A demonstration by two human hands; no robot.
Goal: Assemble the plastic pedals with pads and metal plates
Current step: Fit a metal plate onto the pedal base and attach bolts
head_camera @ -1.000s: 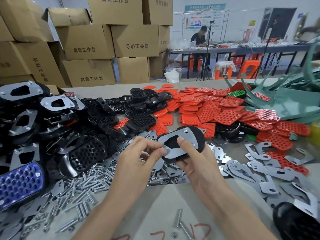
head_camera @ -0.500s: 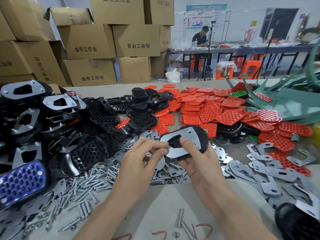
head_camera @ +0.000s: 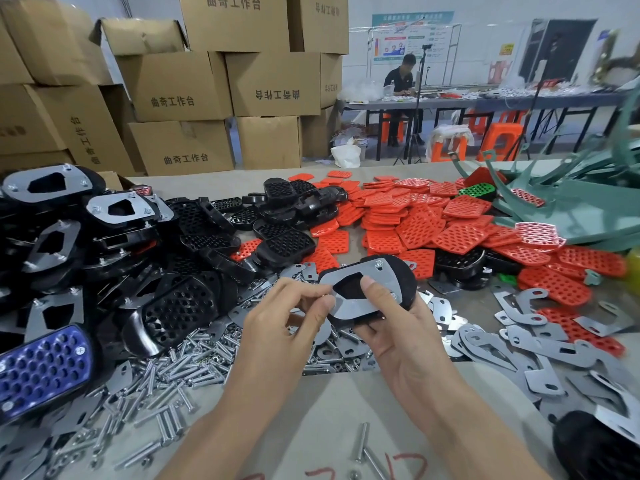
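right hand (head_camera: 401, 337) grips one pedal (head_camera: 406, 273) with plate (head_camera: 382, 287) on, left hand (head_camera: 277, 327) pinches the plate's edge; a finished pile (head_camera: 52, 188) lies aside, but many pads (head_camera: 419, 230) are loose.

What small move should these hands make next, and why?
Probably press the left end of the metal plate flat onto the black pedal. The right hand grips the pedal, thumb on the plate; the left hand pinches its left edge. A bolt end shows at its far corner.

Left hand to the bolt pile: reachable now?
Probably yes: the bolt pile lies uncovered just beside the left hand, but its grip pinches the metal plate and must let go first.
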